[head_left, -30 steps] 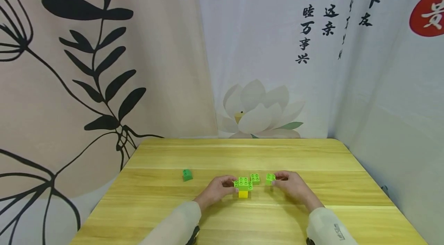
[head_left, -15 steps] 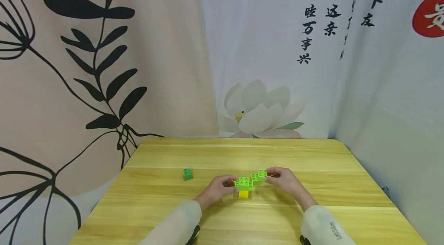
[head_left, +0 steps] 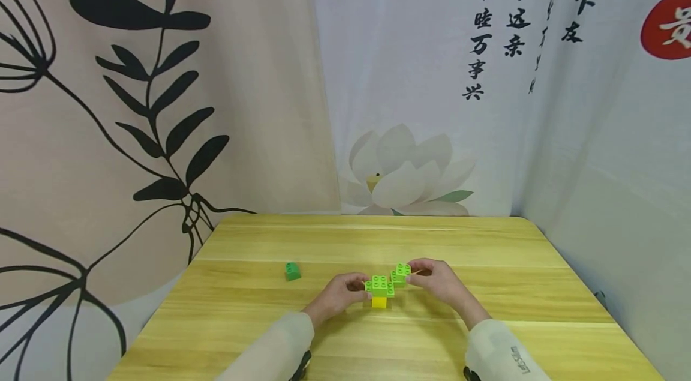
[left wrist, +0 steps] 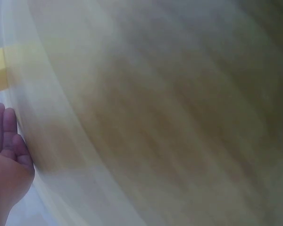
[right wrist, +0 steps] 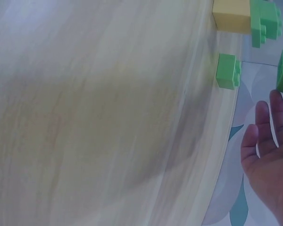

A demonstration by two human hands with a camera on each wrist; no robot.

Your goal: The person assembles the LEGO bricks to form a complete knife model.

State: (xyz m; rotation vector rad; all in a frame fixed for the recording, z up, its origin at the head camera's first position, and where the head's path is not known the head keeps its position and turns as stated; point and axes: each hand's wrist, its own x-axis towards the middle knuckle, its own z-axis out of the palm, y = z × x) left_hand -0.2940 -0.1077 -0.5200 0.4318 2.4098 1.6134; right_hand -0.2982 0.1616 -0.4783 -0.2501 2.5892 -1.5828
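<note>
On the worktop point(head_left: 216, 309), my left hand point(head_left: 339, 294) gripped a lime-and-yellow stack point(head_left: 379, 288) by its left side; my right hand point(head_left: 441, 282) pinched a lime brick point(head_left: 403, 269) above a second one point(right wrist: 227, 71) just beyond the stack (a darker green brick point(head_left: 293, 272) lay well apart, leftward).

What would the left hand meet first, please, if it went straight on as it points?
Beyond the brick stack it holds, the left hand would likely meet the lower light-green toy brick first, though depth is unclear.
</note>
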